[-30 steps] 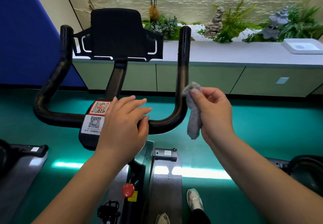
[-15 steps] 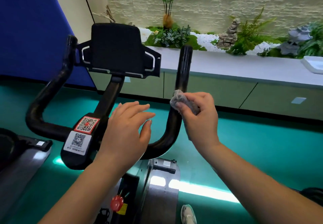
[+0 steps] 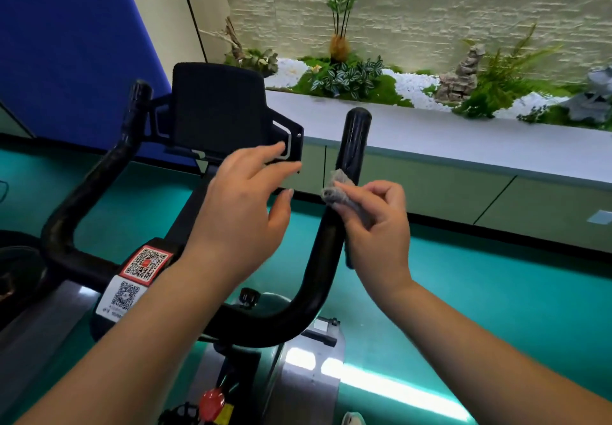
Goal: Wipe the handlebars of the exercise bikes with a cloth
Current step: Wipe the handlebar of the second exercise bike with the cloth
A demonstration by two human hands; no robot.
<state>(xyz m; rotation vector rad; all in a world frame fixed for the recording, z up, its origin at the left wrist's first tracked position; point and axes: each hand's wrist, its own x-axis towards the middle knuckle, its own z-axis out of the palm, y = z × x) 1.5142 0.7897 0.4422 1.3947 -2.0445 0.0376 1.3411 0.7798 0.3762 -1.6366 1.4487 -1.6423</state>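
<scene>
Cloth [image 3: 344, 197], grey and bunched, sits pinched between my right hand's [image 3: 376, 226] thumb and curled fingers, pressed against the right upright of the handlebar [image 3: 326, 259], below its rounded top end. That black bar curves down from there, runs across low in front of me and rises again on the left to a second upright. My left hand [image 3: 241, 212] hovers above the middle of the bar with fingers straight and a little spread, thumb apart, gripping nothing; its fingertips lie in front of the black holder [image 3: 218, 110] mounted on the stem between the two uprights. Two QR stickers [image 3: 139, 275], one red and one white, sit on the stem just left of my left wrist. Lower down a red knob [image 3: 212, 398] shows on the frame. Beneath the bike is a teal floor [image 3: 496, 292], and beyond it a long grey surface [image 3: 463, 136] over pale cabinet fronts, backed by plants [image 3: 347, 76], white pebbles and a stone wall.
</scene>
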